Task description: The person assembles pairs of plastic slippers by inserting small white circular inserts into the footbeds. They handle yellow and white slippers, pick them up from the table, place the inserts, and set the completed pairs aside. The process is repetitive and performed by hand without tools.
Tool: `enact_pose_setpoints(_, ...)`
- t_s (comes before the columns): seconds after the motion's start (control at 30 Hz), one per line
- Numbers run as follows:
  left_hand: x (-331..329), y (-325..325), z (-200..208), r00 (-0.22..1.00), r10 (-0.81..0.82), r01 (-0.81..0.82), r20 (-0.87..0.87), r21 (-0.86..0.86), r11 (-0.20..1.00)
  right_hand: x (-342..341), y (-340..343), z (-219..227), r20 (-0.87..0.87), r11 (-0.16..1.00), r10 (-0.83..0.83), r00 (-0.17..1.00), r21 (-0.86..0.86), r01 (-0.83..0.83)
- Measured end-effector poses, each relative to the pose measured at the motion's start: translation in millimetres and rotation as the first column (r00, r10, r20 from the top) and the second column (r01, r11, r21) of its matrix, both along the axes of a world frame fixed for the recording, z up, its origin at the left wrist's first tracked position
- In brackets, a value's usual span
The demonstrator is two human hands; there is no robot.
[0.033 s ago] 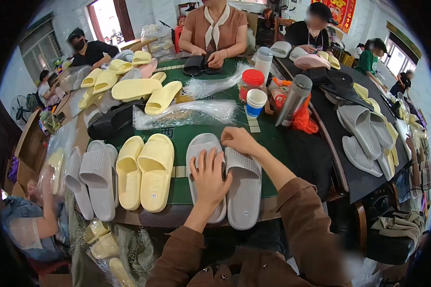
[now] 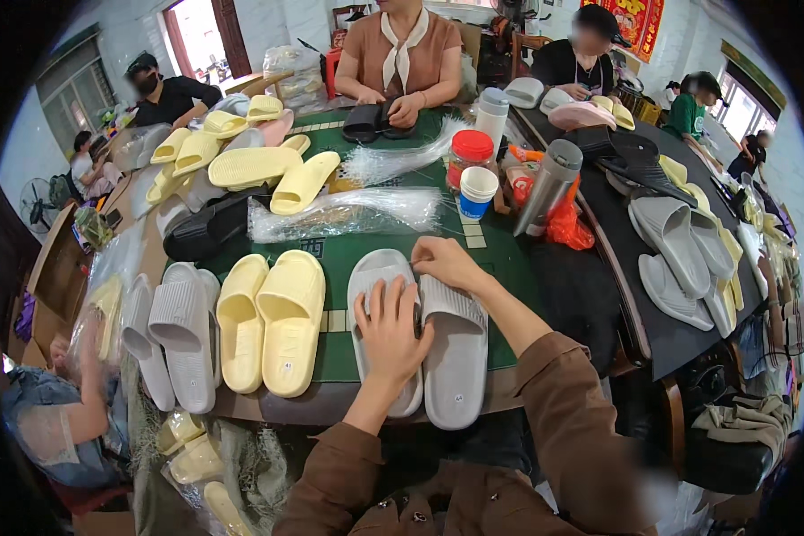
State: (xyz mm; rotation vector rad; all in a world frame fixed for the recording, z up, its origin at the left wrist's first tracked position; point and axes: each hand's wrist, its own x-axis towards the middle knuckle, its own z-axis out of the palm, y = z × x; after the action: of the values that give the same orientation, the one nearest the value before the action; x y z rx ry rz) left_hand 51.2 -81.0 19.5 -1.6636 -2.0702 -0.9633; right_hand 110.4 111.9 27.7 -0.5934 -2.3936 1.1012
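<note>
A pair of grey slide sandals lies before me, toes pointing away. My left hand [image 2: 391,326] rests with spread fingers over the strap of the left grey slide [image 2: 380,264], its thumb reaching toward the other one. At the toe end of the right grey slide [image 2: 456,375], my right hand [image 2: 442,263] has its fingers curled together by the inner edge. Whatever those fingertips pinch is too small or hidden to make out. A pair of yellow slides [image 2: 293,330] sits just left of my left hand, with more grey slides [image 2: 183,335] beyond it.
Bundles of clear plastic strands [image 2: 348,213] lie across the green table [image 2: 335,295]. A paper cup [image 2: 478,189], a red-lidded jar [image 2: 471,152] and a steel flask [image 2: 549,188] stand behind my right hand. Piled slides [image 2: 255,167] are at the back left. Co-workers sit around.
My hands and the grey slides stay put. At the lower left, a co-worker's hands and the bagged yellow slide have shifted slightly.
</note>
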Motion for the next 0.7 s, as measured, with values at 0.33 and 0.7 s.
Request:
enact_pose_setpoints(0.33,2,1,4,0.999,-0.026,0.025,0.047,0.027,0.999,24,22,-8,-0.241,0.908,-0.38,0.893,0.088,0.41)
enact_pose_setpoints(0.7,1,1,0,1.0,-0.015,0.014,0.004,0.028,1.0,42,16,-2,-0.121,0.928,-0.348,0.93,-0.186,0.323)
